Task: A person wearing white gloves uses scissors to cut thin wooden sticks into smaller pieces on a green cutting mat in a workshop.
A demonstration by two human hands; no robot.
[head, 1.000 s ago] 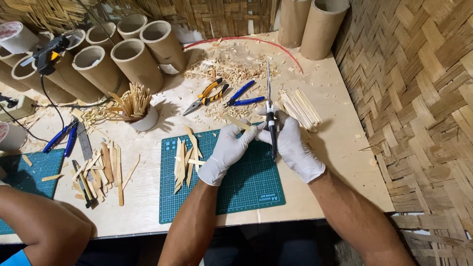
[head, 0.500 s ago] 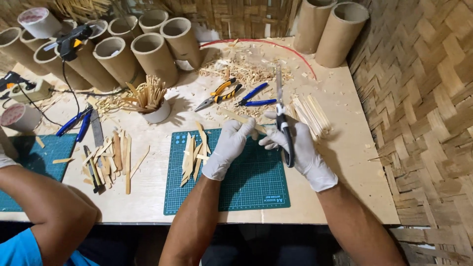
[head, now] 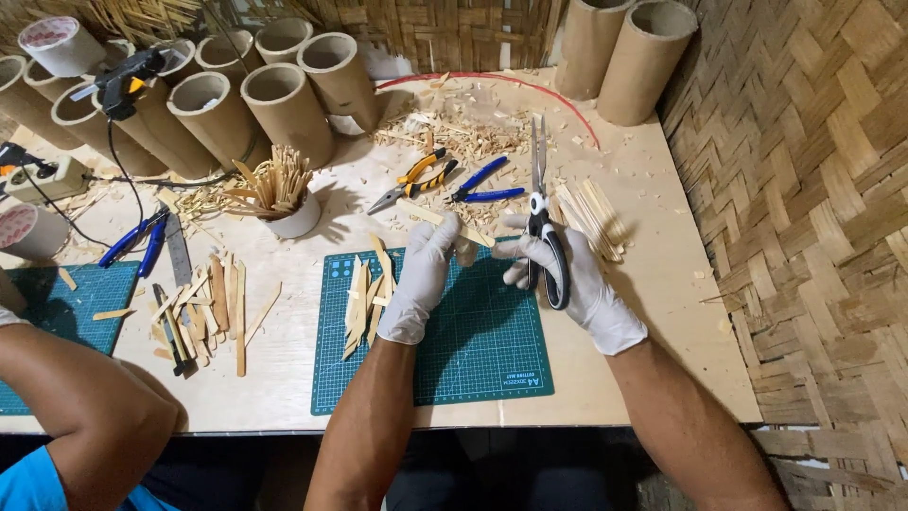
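Observation:
My left hand [head: 424,274], in a white glove, holds a flat bamboo strip [head: 437,219] that points up and to the left. In my gloved right hand [head: 567,279] are black-handled scissors [head: 542,222], blades pointing away from me toward the table's back. Both hands hover over the far edge of a green cutting mat [head: 473,350]. A pile of cut bamboo strips [head: 364,298] lies on the mat's left side, just left of my left hand.
Another bundle of strips [head: 591,218] lies right of the scissors. Orange pliers [head: 411,182], blue pliers [head: 482,185] and shavings sit behind. Cardboard tubes [head: 284,104] stand at the back. A cup of sticks [head: 279,194] and more strips [head: 213,303] lie left. Another person's arm [head: 85,407] is at lower left.
The scissors in my right hand have swung from level with the strip to pointing away. My left hand still grips the strip. The view has shifted slightly.

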